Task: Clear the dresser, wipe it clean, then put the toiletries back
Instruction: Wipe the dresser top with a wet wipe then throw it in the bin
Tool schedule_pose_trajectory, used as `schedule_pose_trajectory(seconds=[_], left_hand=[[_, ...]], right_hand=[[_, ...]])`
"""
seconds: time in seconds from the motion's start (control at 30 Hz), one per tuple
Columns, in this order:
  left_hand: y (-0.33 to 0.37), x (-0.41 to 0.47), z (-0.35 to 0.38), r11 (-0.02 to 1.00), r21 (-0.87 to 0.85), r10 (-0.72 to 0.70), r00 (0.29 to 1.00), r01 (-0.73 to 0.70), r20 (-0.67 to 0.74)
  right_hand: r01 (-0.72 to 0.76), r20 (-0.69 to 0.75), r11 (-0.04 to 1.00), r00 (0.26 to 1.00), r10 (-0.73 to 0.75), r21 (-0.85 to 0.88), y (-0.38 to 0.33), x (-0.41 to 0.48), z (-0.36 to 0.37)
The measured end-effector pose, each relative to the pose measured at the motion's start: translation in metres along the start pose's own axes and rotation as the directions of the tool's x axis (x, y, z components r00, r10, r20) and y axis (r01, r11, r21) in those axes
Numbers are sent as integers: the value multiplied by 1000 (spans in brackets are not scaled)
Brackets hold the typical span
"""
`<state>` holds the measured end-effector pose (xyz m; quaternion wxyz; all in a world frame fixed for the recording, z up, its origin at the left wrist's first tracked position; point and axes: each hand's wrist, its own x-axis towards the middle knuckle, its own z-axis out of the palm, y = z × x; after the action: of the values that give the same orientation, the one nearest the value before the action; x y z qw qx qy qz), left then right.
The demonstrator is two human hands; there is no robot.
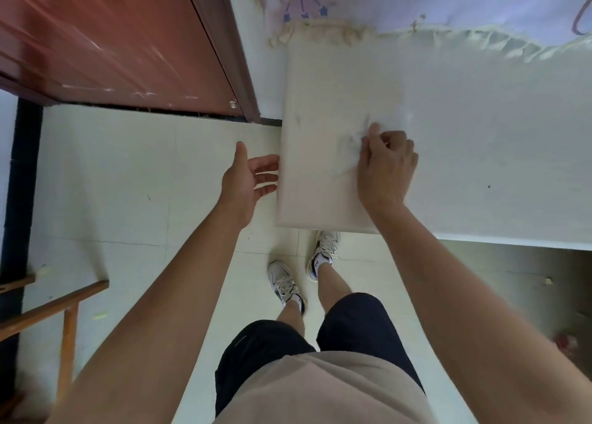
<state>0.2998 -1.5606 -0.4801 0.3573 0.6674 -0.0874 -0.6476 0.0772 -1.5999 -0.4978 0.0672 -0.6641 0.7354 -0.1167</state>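
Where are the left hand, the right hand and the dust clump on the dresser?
left hand [246,180]: head view, open palm.
right hand [389,167]: head view, back of hand.
dust clump [349,148]: head view, grey wisps beside the right fingers.

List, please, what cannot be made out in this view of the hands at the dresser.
- Head view: whether the right hand pinches anything; its curled fingers hide it.
- Head view: right end of the dresser, cut off by the frame edge.
- Head view: red thing on the floor, blurred and small.
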Motion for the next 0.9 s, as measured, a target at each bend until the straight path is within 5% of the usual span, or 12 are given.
schedule_pose_trajectory(seconds=[0.2, 0.27, 0.37, 0.43, 0.57, 0.73, 0.9], left_hand=[[6, 16, 9, 995, -101, -22, 1000, 20, -11], [13, 20, 14, 995, -96, -14, 1000, 13, -6], [27, 26, 25, 998, -54, 27, 999, -28, -22], [34, 30, 33, 999, 4, 53, 996, -53, -72], [34, 36, 39, 993, 90, 89, 986, -77, -142], [33, 30, 39, 990, 99, 110, 983, -96, -150], [30, 25, 37, 990, 96, 117, 984, -104, -134]], right_hand=[[287, 129, 944, 942, -309, 164, -105, 54, 26], [338, 47, 899, 930, -365, 278, -104, 70, 22], [187, -142, 888, 980, -140, 420, -46, 96, 8], [79, -197, 952, 980, -20, 295, 6, 99, -4], [-89, 10, 995, 996, 90, -44, 34, 87, -10], [203, 200, 978, 961, -189, -50, -76, 105, 16], [549, 291, 836, 798, -528, 11, -130, 119, 27]])
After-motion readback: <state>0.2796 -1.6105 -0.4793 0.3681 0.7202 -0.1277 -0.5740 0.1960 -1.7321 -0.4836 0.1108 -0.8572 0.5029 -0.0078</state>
